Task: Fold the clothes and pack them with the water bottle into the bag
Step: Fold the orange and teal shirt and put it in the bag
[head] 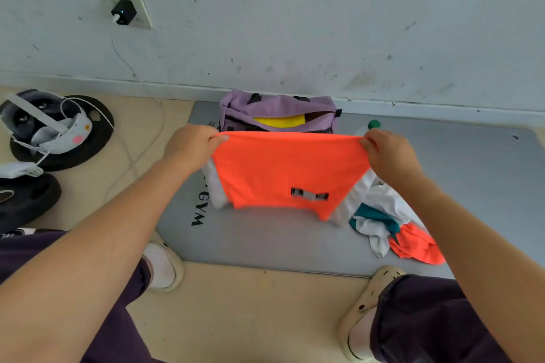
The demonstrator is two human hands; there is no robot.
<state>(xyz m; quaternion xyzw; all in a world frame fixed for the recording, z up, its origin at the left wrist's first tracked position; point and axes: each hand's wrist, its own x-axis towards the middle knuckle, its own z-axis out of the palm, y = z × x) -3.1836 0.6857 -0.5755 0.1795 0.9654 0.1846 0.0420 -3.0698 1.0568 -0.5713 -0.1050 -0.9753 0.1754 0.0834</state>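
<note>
You hold the bright orange garment with white side panels (290,169) up off the floor, your left hand (191,146) and right hand (389,153) each pinching a top corner, fingers (219,138) clenched on the cloth so that the top edge runs taut between them. Held this way, the piece hangs flat and, I judge, ready to be lowered for a fold. Below your fingers lies the grey foam gym mat (265,239), which serves as the folding surface. Just under your right fingers sits a crumpled heap of white, teal and orange clothes (392,230), not yet folded. Just beyond your fingers stands the lilac fabric duffel bag (277,104), its mouth open toward you for packing, something yellow showing inside. Past your right fingers only the green cap and a pale shoulder of the water bottle (372,126) show; your hand hides the rest. The garment's dark label is blurred and unreadable.
</note>
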